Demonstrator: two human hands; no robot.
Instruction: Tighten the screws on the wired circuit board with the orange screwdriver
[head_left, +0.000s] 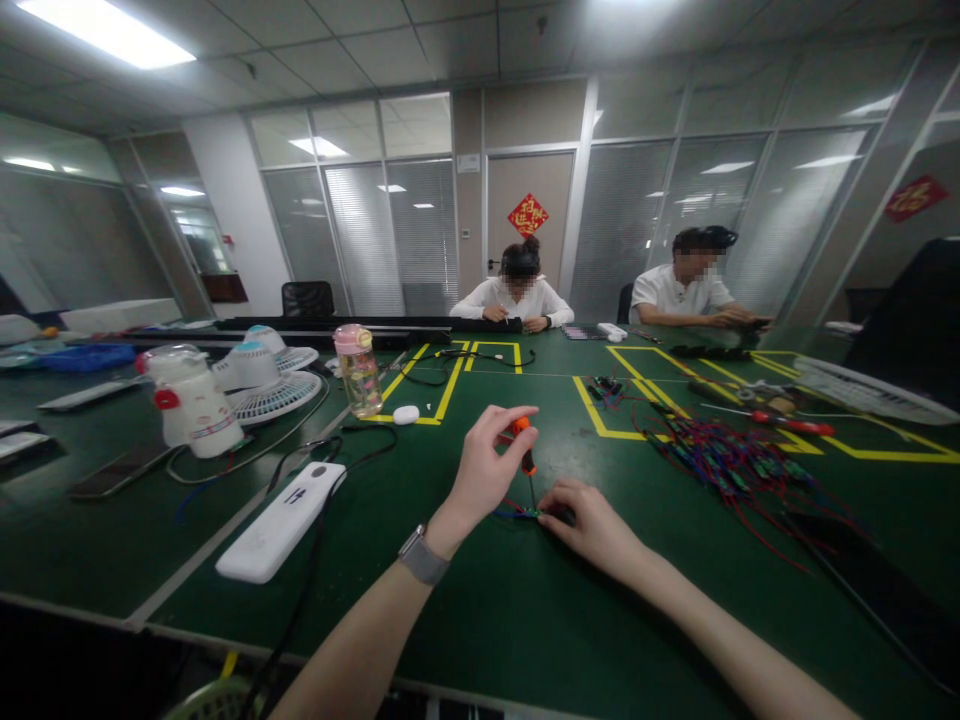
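My left hand, with a watch on its wrist, is closed around the orange handle of a screwdriver. The screwdriver stands upright, its thin shaft pointing down at a small green circuit board on the table. Red and blue wires run from the board's left side, partly hidden by my left hand. My right hand rests low on the table, thumb and fingers pinched at the board's right edge. Whether the tip sits in a screw is too small to tell.
On the right lies a heap of wired circuit boards beside a red-handled screwdriver. To the left are a white power bank, a pink-lidded bottle, a white jug and fans. Two people sit across the green table.
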